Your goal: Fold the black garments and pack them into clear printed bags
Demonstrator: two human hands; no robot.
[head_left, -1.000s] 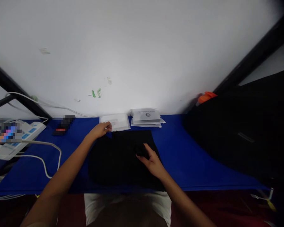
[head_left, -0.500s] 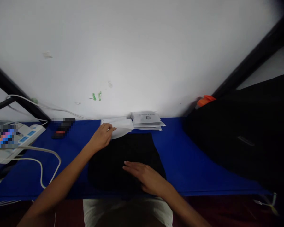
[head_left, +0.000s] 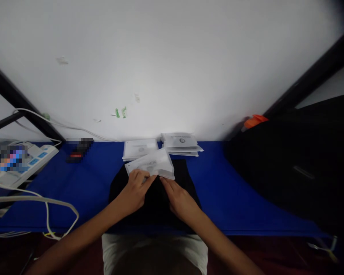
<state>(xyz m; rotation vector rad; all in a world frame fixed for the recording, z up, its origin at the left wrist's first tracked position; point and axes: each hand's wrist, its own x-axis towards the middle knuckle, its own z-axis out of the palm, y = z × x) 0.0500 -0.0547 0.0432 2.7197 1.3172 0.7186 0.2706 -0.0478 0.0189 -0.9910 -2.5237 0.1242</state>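
A frosted plastic zip bag (head_left: 157,161) with dark print is tilted above the folded black cloth (head_left: 180,172). My left hand (head_left: 136,191) is closed on its lower left edge, thumb along the bottom. At the same bottom edge, the fingertips of my right hand (head_left: 179,198) press together against the bag. Behind it lies a pile of similar frosted bags (head_left: 140,148), and to the right of that sits another stack of frosted bags (head_left: 182,143). What is inside the bags cannot be made out.
A blue cloth surface (head_left: 218,191) runs along the white wall. At left are a white power strip (head_left: 37,162), loose cables (head_left: 60,206) and a blurred dark object (head_left: 80,149). A large black bag (head_left: 289,164) and an orange item (head_left: 255,121) are at right.
My left hand has brought a frosted bag from the left pile toward me, over the black cloth. My right hand has moved up from the cloth to the bag's lower edge.
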